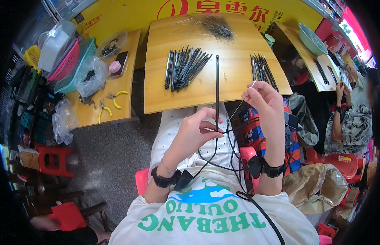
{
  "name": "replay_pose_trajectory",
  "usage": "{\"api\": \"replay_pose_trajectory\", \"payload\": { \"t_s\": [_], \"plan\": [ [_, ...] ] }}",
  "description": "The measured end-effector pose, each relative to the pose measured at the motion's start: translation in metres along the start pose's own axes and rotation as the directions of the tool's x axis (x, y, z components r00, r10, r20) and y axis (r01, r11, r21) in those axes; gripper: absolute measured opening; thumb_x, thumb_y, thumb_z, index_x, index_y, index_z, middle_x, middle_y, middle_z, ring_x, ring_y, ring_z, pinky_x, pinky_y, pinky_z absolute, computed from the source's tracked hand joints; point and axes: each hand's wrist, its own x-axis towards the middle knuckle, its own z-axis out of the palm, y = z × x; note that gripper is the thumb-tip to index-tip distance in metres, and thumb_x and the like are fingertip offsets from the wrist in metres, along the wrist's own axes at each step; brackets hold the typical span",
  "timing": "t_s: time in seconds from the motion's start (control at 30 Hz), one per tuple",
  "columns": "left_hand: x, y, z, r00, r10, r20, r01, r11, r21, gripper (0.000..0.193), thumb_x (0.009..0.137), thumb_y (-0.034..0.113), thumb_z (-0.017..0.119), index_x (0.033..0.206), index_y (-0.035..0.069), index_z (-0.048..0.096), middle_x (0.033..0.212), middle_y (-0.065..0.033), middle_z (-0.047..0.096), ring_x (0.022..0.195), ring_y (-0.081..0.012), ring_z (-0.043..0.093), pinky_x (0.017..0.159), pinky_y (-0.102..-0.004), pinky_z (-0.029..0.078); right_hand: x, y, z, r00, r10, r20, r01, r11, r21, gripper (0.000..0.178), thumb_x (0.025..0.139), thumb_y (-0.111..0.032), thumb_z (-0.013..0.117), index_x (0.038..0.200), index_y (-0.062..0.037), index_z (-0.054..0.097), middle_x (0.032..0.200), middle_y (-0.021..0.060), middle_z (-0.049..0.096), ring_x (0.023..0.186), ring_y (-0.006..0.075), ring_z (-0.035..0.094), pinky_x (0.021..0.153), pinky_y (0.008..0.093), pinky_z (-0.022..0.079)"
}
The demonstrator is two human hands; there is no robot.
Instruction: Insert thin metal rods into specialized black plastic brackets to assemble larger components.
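Observation:
My left hand (198, 128) pinches a long, narrow black strip (217, 81) near its lower part, and the strip stands nearly upright in front of the table's edge. To the right and slightly higher, my right hand (263, 96) has thumb and fingers closed on a thin wire (236, 110). That wire slants down toward the left hand; whether it meets the strip there is hard to make out. A fanned pile of black strips (186, 67) lies on the wooden table (235, 85) beyond my left hand. A smaller bundle of similar strips (264, 69) lies just beyond my right hand.
A tangle of thin wires (218, 27) covers the table's far end. On the left side table are yellow-handled pliers (103, 111), a phone (119, 63) and stacked baskets (69, 65). Black cables (235, 167) hang over my lap. A person (348, 118) works at the right table.

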Motion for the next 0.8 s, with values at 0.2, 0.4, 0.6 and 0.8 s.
{"api": "replay_pose_trajectory", "payload": {
  "t_s": [0.2,0.4,0.6,0.8],
  "plan": [
    [-0.001,-0.004,0.002,0.994,0.106,-0.026,-0.106,0.994,0.014,0.037,0.072,-0.009,0.070,0.102,0.000,0.050,0.096,-0.0069,0.059,0.087,-0.0208,0.068,0.074,-0.0277,0.055,0.002,0.004,0.001,0.991,0.125,0.054,-0.127,0.992,0.024,0.018,0.089,-0.008,0.057,0.099,0.0069,0.058,0.083,0.0082,0.062,0.075,0.0123,0.059,0.073,0.0242,0.049],
    [0.000,-0.004,0.007,0.978,0.206,-0.025,-0.205,0.978,0.030,0.034,0.072,-0.014,0.068,0.099,-0.001,0.052,0.094,-0.0060,0.056,0.088,-0.0224,0.068,0.074,-0.0276,0.056,0.003,0.009,0.002,0.988,0.147,0.051,-0.150,0.987,0.054,0.019,0.089,-0.009,0.058,0.099,0.0066,0.060,0.084,0.0079,0.063,0.075,0.0119,0.060,0.073,0.0231,0.050],
    [-0.001,-0.003,0.007,0.979,0.203,-0.011,-0.203,0.978,0.047,0.034,0.071,-0.014,0.068,0.098,-0.001,0.053,0.093,-0.0052,0.055,0.087,-0.0194,0.067,0.073,-0.0263,0.056,0.005,0.011,0.001,0.984,0.171,0.049,-0.174,0.983,0.054,0.017,0.089,-0.009,0.058,0.099,0.0058,0.059,0.083,0.0073,0.062,0.076,0.0124,0.062,0.076,0.0257,0.054],
    [-0.002,0.002,0.009,0.974,0.228,0.003,-0.227,0.971,0.079,0.031,0.070,-0.011,0.070,0.097,-0.001,0.058,0.094,-0.0061,0.059,0.084,-0.0155,0.066,0.071,-0.0241,0.056,0.005,0.013,0.003,0.979,0.192,0.068,-0.197,0.978,0.073,0.020,0.089,-0.009,0.059,0.101,0.0067,0.060,0.086,0.0076,0.063,0.078,0.0116,0.061,0.073,0.0224,0.052]
  ]
}}
